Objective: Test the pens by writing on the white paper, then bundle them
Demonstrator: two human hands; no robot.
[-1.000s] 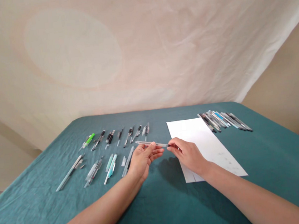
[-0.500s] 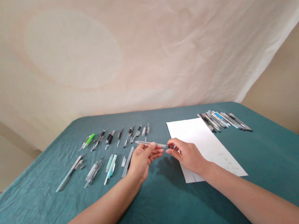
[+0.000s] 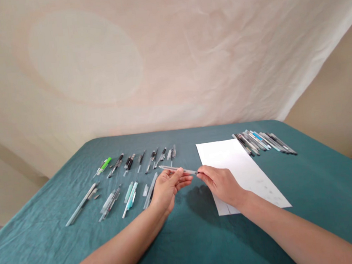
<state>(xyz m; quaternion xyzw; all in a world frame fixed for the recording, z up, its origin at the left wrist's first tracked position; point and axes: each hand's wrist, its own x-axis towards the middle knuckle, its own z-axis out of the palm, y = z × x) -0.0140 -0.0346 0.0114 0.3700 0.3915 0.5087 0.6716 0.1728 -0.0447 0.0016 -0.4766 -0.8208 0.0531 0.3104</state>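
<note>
The left hand [image 3: 166, 188] pinches a slim clear plastic pen [image 3: 178, 170] by its barrel, held above the teal tablecloth [image 3: 191, 240]. Its long axis runs sideways toward the right hand [image 3: 220, 183], whose fingertips [image 3: 200, 173] close on the dark tip end.

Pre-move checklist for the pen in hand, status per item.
1. Grip of left hand on the clear pen barrel: ok.
2. Pinch of right hand on the pen's dark end: ok.
3. Pen held off the tablecloth, shadow beneath: ok.
4. Whether that end is capped or the tip is bare: cannot tell, too small.
5. The paper lies flat by the right hand: ok.
6. The loose pens to the left lie apart from both hands: ok.
</note>
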